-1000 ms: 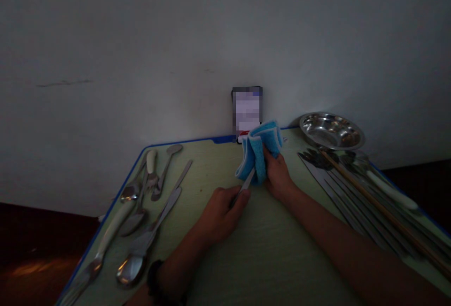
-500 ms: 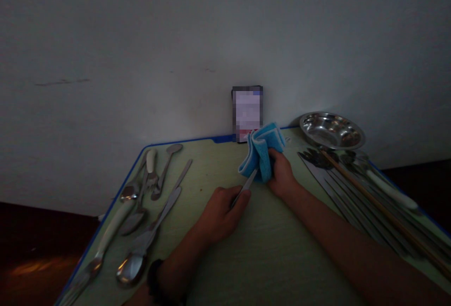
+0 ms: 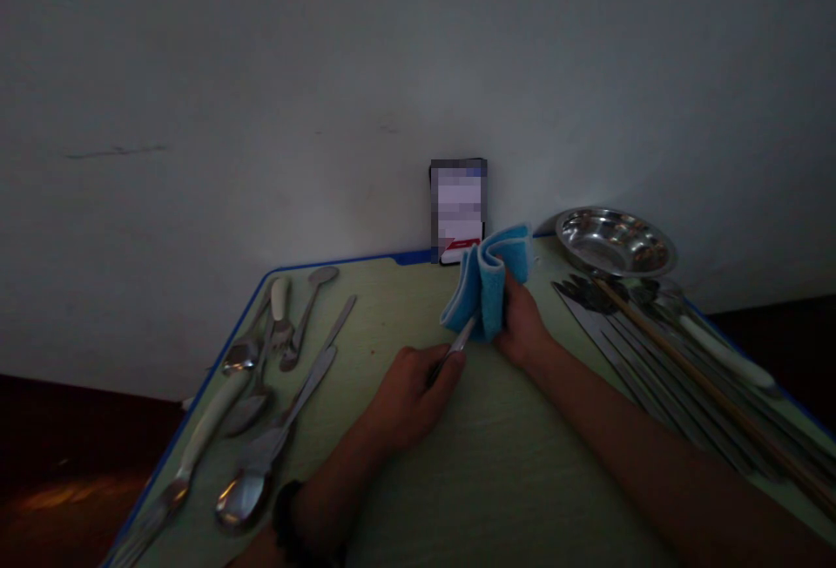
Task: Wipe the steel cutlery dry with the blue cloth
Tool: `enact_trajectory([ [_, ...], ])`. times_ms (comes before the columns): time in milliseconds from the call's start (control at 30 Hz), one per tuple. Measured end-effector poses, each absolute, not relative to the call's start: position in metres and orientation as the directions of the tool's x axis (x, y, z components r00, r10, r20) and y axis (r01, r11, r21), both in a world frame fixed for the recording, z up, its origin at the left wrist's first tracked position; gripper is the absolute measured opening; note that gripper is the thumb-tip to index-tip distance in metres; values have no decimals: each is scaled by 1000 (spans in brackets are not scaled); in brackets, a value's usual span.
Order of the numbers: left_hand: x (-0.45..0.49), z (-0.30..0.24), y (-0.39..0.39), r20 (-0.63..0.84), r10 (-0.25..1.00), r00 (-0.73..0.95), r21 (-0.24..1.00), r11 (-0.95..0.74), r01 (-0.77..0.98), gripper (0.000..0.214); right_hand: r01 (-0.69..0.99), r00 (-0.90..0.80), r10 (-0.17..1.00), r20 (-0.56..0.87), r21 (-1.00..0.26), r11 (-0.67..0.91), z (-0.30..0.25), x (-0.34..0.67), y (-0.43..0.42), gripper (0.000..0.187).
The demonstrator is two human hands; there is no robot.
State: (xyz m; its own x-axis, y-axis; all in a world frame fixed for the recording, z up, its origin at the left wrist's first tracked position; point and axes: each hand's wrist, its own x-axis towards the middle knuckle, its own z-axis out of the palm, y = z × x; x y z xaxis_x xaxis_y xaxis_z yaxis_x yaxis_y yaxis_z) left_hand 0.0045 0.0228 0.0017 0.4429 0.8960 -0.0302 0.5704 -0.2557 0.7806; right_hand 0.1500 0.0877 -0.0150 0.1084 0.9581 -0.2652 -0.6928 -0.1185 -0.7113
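My left hand (image 3: 418,398) is closed around a thin metal utensil (image 3: 462,337), held tilted with its far end going into a folded blue cloth (image 3: 491,294). That far end is hidden in the cloth, so I cannot tell what kind of utensil it is. My right hand (image 3: 522,324) grips the cloth from the right side, its fingers mostly behind the folds. Both hands are above the middle of the pale green table (image 3: 385,302).
Spoons, forks and knives lie on the left, among them a large spoon (image 3: 241,498) and a white-handled fork (image 3: 280,307). On the right are long metal utensils, a wooden stick (image 3: 692,381) and a steel bowl (image 3: 614,244). A phone (image 3: 457,206) leans against the wall (image 3: 293,71).
The cloth's folds have shifted slightly around the utensil, and its upper part sits a little farther right. My left hand has hardly moved.
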Motion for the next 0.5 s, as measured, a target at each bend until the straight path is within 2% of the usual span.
enact_trajectory([
  [133,5,2,23,-38,896,443,779,-251,575,39,-646,120,967,-224,-757,-95,-17,149,87,17],
  [500,3,1,23,-34,910,414,794,-227,564,41,-614,109,967,-231,-780,-117,-18,149,87,24],
])
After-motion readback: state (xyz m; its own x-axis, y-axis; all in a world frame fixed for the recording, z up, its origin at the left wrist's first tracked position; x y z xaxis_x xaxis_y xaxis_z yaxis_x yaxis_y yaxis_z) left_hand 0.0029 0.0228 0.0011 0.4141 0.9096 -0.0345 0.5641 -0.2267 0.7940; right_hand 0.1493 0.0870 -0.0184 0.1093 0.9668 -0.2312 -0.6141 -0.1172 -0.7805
